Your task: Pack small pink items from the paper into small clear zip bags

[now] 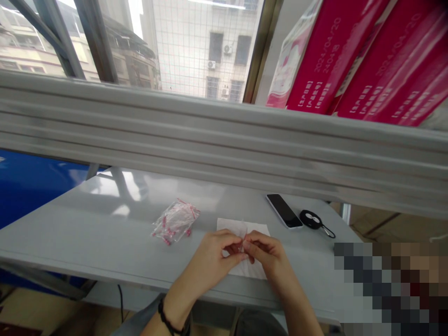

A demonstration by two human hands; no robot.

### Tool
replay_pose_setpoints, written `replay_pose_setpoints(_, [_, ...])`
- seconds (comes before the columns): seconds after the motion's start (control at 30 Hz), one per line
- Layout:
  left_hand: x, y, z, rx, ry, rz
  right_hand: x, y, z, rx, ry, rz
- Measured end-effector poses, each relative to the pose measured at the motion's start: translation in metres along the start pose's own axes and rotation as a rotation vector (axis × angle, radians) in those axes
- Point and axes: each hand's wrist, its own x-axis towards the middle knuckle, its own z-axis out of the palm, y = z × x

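Translucent film piece, small and hard to make out, sits at the centre of the view, pinched between the fingertips of both hands just above a sheet of white paper. The left hand and right hand are drawn close together, backs up and fingers curled inward, nearly touching around the piece. Their own fingers partly hide it, so the exact finger placement cannot be told. Both forearms come in over the near table edge, and a dark beaded bracelet circles the left wrist. Left of the hands, near but not touching them, lies a clear plastic bag of small pink-and-clear pieces, with a few poking out at its lower corner. Beyond the paper to the right sit a smartphone and a round black case with a short strap, just beside each other. Open grey tabletop stretches left of the bag, while a metal rail runs across above the table, well beyond the hands.
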Motion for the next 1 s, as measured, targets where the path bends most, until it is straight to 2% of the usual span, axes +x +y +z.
replay_pose_setpoints(0.27, [-0.003,0.0,0.004,0.121,0.039,0.02,0.0,0.003,-0.003,-0.048,0.034,-0.008])
replay_pose_setpoints(0.47, [-0.003,-0.005,0.011,0.207,0.125,-0.01,0.001,0.005,0.002,-0.049,0.036,-0.049])
replay_pose_setpoints(0.7, [-0.003,-0.004,0.017,0.327,0.113,0.054,0.001,-0.001,0.012,-0.023,0.024,-0.022])
replay_pose_setpoints(1.0, [-0.007,-0.003,0.028,0.395,0.255,0.056,-0.001,0.0,0.018,-0.192,0.075,-0.112])
